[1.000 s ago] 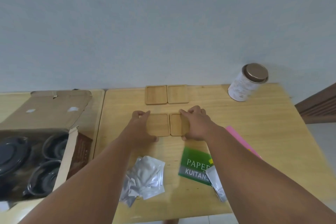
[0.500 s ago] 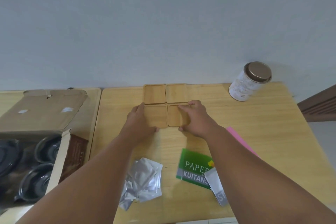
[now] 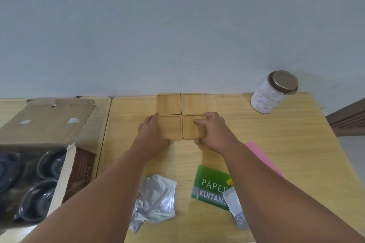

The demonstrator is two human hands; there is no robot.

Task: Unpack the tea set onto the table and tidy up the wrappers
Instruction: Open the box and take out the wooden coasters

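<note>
Several square wooden coasters lie in a two-by-two block at the back of the table (image 3: 276, 144). The far pair, left (image 3: 169, 104) and right (image 3: 192, 103), is bare. My left hand (image 3: 151, 134) grips the near left coaster (image 3: 171, 127) by its left edge. My right hand (image 3: 212, 130) holds the near right coaster (image 3: 190, 128), fingers across its top and thumb at its front edge. A pile of silver foil wrappers (image 3: 156, 199) lies near the front edge. The open cardboard box (image 3: 47, 116) at the left holds dark cups (image 3: 50, 163).
A white tin with a bronze lid (image 3: 273, 92) stands at the back right. A green receipt pad (image 3: 213, 187), one silver wrapper (image 3: 237, 209) and a pink sheet (image 3: 262, 158) lie under my right forearm. A brown packet (image 3: 81, 167) leans beside the box.
Both hands have slid the near pair of coasters away from me until they touch the far pair, closing the gap. The camera view has tilted slightly.
</note>
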